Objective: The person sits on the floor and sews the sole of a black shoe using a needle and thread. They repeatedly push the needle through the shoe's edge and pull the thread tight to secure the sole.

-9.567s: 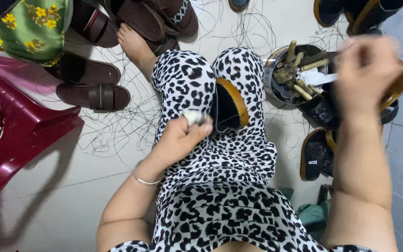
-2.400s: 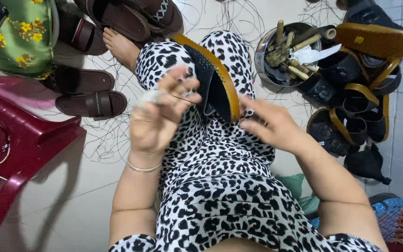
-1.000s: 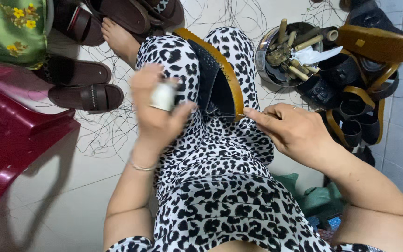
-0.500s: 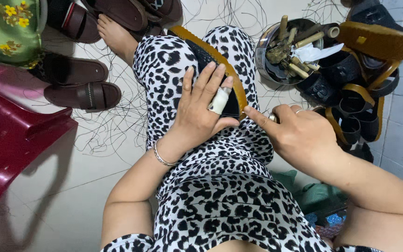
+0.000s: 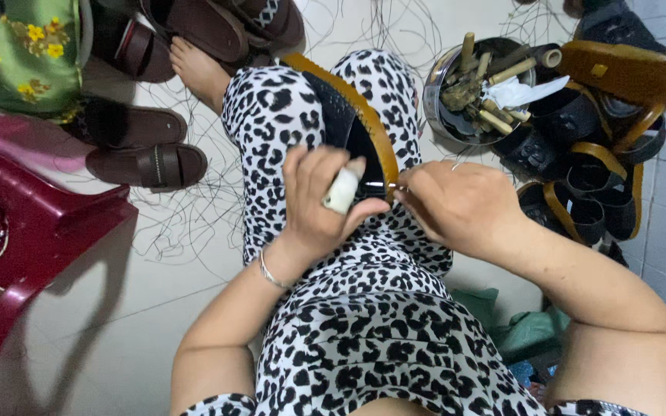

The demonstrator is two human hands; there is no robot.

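Note:
A black sandal sole with a tan rim (image 5: 346, 115) lies wedged between my knees, on black-and-white spotted trousers. My left hand (image 5: 314, 208) grips the sole's near end; one finger is wrapped in white tape (image 5: 342, 189) and a thin bracelet sits on the wrist. My right hand (image 5: 456, 206) is closed just right of it, pinching a thin metal needle (image 5: 399, 187) whose tip touches the tan rim. The two hands almost meet at the sole's near edge.
A metal bowl (image 5: 435, 108) of sticks and tools stands at the upper right, beside a heap of black and tan sandals (image 5: 603, 158). Brown sandals (image 5: 146, 165), a green flowered bag (image 5: 25, 54) and a dark red plastic chair (image 5: 32, 231) are on the left. Loose threads (image 5: 186, 223) litter the floor.
My left hand has slid down from lying flat on the sole to gripping its near end. My right hand has closed in on the rim.

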